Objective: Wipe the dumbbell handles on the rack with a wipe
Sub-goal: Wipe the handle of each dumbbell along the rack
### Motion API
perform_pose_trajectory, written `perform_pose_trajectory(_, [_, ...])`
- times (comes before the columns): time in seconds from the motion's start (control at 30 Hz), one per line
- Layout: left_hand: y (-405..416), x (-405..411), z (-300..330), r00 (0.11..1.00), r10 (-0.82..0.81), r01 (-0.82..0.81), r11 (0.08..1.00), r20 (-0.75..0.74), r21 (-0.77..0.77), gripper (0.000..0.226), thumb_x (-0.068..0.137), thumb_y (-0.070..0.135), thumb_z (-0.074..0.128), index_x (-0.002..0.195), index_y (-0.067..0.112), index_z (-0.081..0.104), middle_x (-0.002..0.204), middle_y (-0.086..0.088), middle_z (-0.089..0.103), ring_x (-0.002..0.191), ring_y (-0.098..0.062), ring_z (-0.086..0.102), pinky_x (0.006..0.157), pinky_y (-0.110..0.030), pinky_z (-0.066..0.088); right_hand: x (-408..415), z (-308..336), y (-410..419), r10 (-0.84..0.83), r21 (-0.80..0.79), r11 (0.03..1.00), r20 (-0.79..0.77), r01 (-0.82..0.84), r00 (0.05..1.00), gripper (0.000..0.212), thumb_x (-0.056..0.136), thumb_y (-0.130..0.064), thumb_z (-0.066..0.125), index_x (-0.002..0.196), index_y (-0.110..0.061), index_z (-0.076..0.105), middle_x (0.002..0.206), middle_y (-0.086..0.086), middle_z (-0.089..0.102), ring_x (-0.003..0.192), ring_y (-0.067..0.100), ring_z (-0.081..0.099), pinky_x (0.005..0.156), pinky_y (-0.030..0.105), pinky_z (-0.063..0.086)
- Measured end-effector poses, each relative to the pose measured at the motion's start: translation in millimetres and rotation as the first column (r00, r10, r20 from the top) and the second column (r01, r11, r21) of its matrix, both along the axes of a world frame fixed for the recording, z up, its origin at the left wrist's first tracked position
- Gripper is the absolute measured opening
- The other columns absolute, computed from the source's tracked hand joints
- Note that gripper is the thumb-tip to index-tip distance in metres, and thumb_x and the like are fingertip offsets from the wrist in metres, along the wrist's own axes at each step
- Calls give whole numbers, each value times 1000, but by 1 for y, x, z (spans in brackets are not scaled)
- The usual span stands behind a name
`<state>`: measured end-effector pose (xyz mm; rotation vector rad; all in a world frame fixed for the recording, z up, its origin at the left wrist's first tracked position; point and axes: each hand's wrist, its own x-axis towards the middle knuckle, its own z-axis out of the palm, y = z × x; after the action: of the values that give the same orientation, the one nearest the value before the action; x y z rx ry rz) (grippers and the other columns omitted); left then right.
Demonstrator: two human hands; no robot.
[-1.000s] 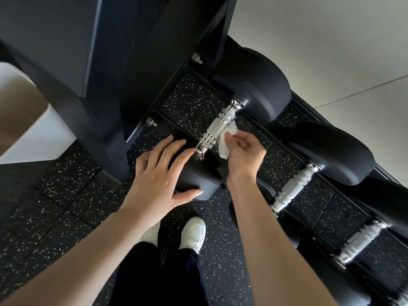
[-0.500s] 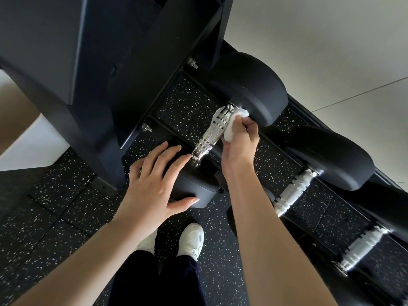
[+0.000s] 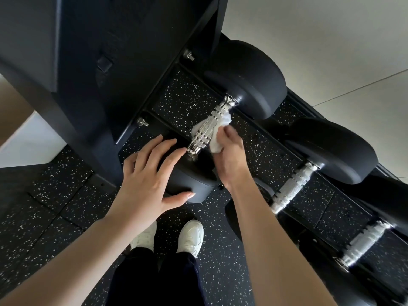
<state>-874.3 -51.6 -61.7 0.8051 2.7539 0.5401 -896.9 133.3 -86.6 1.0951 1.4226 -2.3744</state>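
A black dumbbell lies on the low rack, its knurled chrome handle [image 3: 206,129] running diagonally between a near head [image 3: 192,184] and a far head [image 3: 254,80]. My right hand [image 3: 229,155] grips a crumpled white wipe [image 3: 217,138] and holds it against the right side of that handle, near its middle. My left hand [image 3: 145,177] rests flat with spread fingers on the near head. Two more dumbbells with chrome handles, one handle [image 3: 293,188] and another handle [image 3: 364,244], lie further right on the rack.
A black rack upright [image 3: 84,62] rises at the upper left, with bolts at its base. The floor [image 3: 44,213] is black rubber with white specks. My white shoes [image 3: 189,237] stand just in front of the rack. A pale wall [image 3: 320,29] lies behind.
My right hand slid the wipe from the near end up to the far end of the handle, then back toward the middle. My left hand stayed on the near head.
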Motion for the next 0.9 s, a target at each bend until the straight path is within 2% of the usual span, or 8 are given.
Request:
perform_pose_trajectory(0.07, [0, 0, 0, 1000, 2, -2, 1000, -1, -2, 76, 74, 63, 49, 135, 16, 47, 143, -5, 43, 137, -27, 33, 95, -52, 36, 8, -2, -3, 66, -41, 997, -14, -67, 998, 17, 97, -4, 41, 89, -13, 54, 77, -1, 66, 72, 11, 61, 82, 34, 46])
perform_pose_trajectory(0.13, [0, 0, 0, 1000, -2, 2, 1000, -6, -6, 76, 75, 63, 49, 134, 16, 48, 143, -6, 44, 137, -27, 34, 95, -51, 35, 13, -5, -4, 120, -38, 992, 4, -119, 993, 20, 97, -5, 42, 83, -16, 52, 61, -10, 56, 58, 7, 51, 77, 31, 40])
perform_pose_trajectory(0.27, [0, 0, -1, 1000, -8, 8, 1000, -14, -9, 75, 76, 63, 48, 135, 16, 47, 143, -6, 43, 137, -26, 33, 96, -48, 33, 13, -4, -1, 254, 75, 964, 22, -255, 967, 13, 85, -18, 52, 96, -12, 57, 79, 3, 55, 76, 19, 49, 82, 34, 36])
perform_pose_trajectory(0.43, [0, 1, -2, 1000, 8, -8, 1000, -3, -7, 76, 75, 64, 47, 136, 18, 45, 144, -5, 42, 138, -25, 31, 96, -50, 34, 17, -6, 0, 341, 194, 916, 81, -350, 937, 10, 86, -20, 54, 93, -21, 61, 70, -16, 61, 78, 11, 52, 86, 33, 35])
perform_pose_trajectory(0.6, [0, 1, 0, 1000, 4, -4, 1000, 4, -24, 77, 75, 65, 47, 136, 18, 45, 145, -4, 42, 139, -25, 32, 97, -48, 32, 25, -2, -6, 229, 275, 927, 124, -255, 965, 22, 90, -8, 58, 104, 7, 50, 86, 14, 60, 83, 26, 53, 82, 44, 42])
perform_pose_trajectory(0.67, [-1, 0, 0, 1000, 4, -4, 1000, 18, -16, 77, 76, 65, 46, 136, 18, 46, 145, -4, 42, 139, -25, 31, 99, -47, 31, 26, -1, -6, 213, 271, 932, 136, -243, 968, 22, 90, -3, 57, 105, 10, 48, 84, 15, 63, 84, 28, 54, 83, 45, 42])
perform_pose_trajectory(0.77, [-2, -1, 0, 1000, 4, -4, 1000, 20, -5, 77, 76, 66, 46, 137, 19, 47, 145, -3, 42, 140, -24, 30, 101, -45, 30, 29, 3, -7, 242, 292, 916, 145, -275, 959, 14, 87, -2, 61, 100, -3, 57, 86, 9, 69, 85, 27, 62, 87, 48, 47])
perform_pose_trajectory(0.9, [-2, 0, -1, 1000, 25, -25, 1000, 9, 14, 76, 74, 65, 46, 136, 21, 48, 144, -2, 43, 139, -22, 31, 102, -43, 27, 37, 9, -8, 322, 499, 789, 161, -359, 933, 21, 83, -11, 69, 71, -17, 52, 63, -3, 65, 62, 11, 56, 66, 35, 45])
